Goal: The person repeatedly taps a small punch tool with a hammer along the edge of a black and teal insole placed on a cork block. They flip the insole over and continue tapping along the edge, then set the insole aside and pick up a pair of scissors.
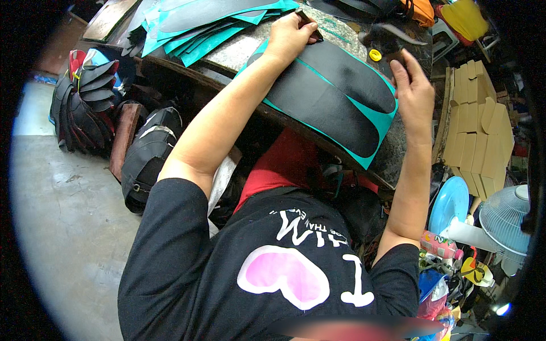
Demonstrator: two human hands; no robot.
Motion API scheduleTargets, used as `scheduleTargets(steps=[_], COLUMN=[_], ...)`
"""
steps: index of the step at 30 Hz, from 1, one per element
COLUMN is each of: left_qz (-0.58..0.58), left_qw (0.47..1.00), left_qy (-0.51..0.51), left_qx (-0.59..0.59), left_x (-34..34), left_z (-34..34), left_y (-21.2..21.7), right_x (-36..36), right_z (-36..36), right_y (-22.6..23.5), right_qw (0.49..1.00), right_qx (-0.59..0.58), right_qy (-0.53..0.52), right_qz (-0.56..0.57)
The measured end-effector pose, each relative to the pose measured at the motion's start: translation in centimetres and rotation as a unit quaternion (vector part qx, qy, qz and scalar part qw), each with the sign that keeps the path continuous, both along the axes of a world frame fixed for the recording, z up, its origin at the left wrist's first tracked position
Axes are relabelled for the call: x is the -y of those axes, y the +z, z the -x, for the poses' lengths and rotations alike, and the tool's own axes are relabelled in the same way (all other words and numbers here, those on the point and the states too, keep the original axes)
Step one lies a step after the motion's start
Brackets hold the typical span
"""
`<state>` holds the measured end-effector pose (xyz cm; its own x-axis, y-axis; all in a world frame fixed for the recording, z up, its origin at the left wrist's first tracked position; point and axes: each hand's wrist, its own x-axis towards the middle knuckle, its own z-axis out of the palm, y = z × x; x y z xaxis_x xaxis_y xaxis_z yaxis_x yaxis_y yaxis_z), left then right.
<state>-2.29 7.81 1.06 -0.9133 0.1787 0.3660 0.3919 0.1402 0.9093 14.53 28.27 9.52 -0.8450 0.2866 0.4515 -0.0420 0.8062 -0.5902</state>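
Note:
A teal sheet (372, 120) with two long, rounded black pieces (324, 111) on it lies across the front edge of the worktable. At its far left corner my left hand (291, 38) is closed in a pinch on a small dark piece (309, 24), whose kind I cannot tell. Just off the sheet's right end is my right hand (414, 85), thumb and fingers curled together; what they hold, if anything, is too dark to make out. A yellow ring-shaped roll (375, 55) sits between the hands, beyond the sheet.
Teal and black sheets (213, 25) are piled at the table's far left. Layered black pieces (85, 108) and a black bag (151, 153) stand at left. On the right are tan cardboard boxes (478, 131), a fan (506, 219) and a pink bottle (439, 245).

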Motion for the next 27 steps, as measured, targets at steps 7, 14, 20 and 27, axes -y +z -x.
scheduleTargets(steps=[7,14,20,27], left_qz=[0.178,-0.034,0.104,0.233], left_qw=[0.959,0.999,0.99,0.927], left_qy=[0.03,-0.026,0.001,0.042], left_qx=[-0.219,0.031,-0.093,-0.291], left_x=[-0.7,-0.6,-0.7,-3.2], left_z=[-0.2,0.4,-0.6,-2.1], left_y=[0.5,-0.1,0.7,1.0], right_x=[2.3,1.7,1.7,1.6], right_z=[-1.7,-1.4,-2.0,-0.8], right_y=[4.6,3.0,4.7,-0.4], right_qw=[0.955,0.967,0.95,0.998], right_qx=[-0.242,-0.205,-0.257,-0.018], right_qy=[0.13,0.123,0.136,-0.004], right_qz=[0.108,0.088,0.114,-0.058])
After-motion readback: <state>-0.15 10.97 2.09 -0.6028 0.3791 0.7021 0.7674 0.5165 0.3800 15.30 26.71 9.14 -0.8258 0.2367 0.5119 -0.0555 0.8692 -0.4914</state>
